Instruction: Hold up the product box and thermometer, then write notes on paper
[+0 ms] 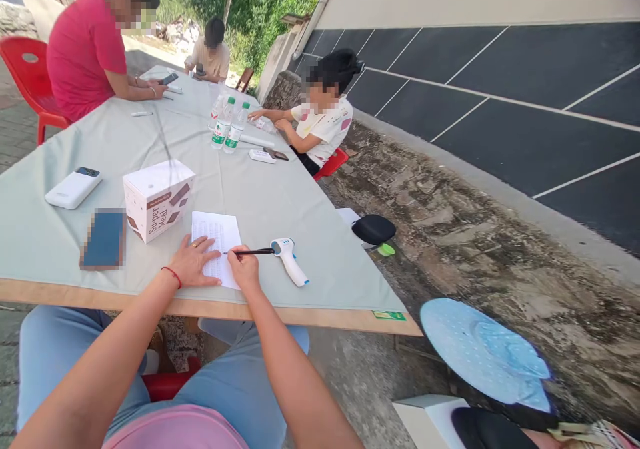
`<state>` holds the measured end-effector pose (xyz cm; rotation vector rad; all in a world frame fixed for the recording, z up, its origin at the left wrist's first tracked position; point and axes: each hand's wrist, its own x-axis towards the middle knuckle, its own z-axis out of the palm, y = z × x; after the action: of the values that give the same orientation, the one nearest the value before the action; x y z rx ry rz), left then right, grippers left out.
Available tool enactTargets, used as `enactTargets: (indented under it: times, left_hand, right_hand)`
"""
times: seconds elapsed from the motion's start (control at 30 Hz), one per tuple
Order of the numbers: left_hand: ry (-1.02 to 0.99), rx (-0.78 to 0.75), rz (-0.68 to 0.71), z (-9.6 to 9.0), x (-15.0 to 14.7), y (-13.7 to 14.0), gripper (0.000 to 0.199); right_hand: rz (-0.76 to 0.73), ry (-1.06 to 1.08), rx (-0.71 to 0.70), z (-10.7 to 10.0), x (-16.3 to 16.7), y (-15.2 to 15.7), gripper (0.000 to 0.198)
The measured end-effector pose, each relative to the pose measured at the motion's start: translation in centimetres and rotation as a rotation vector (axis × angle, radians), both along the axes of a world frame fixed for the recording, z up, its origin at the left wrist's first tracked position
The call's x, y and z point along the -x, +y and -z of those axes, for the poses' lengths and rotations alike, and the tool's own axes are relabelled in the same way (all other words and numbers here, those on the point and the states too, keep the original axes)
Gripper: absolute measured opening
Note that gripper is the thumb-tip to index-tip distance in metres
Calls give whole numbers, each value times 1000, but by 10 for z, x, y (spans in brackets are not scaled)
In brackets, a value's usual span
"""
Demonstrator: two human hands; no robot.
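A sheet of paper (215,226) with rows of small print lies near the table's front edge. My left hand (194,262) rests flat on the sheet's left side, fingers spread. In my right hand (244,269) is a black pen (257,252), its tip touching or just over the paper. Right of that hand lies a white infrared thermometer (291,262), close to the pen's back end. A white and brown "Super Meal" box (159,199) stands behind my left hand, with a blurred blue phone-like slab (103,238) to its left.
The table (330,282) has a pale cloth. A white power bank (74,187) lies at left. Water bottles (220,126) stand farther back. Three people sit around it, one in a pink shirt (83,56). A light-blue hat (483,349) is beside the right corner.
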<state>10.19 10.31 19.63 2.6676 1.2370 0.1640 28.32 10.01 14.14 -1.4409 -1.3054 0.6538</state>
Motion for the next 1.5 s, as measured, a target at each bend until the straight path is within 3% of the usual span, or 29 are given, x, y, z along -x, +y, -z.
enactTargets:
  times: [0.53,1.5]
  left_hand:
    - [-14,-15,2,3,0,1,74]
    - [-23,-14,5,3,1,1,74]
  right_hand:
    - [27,65,28,-5,0,-1,20]
    - [42,0,9,-6,1,-1,21]
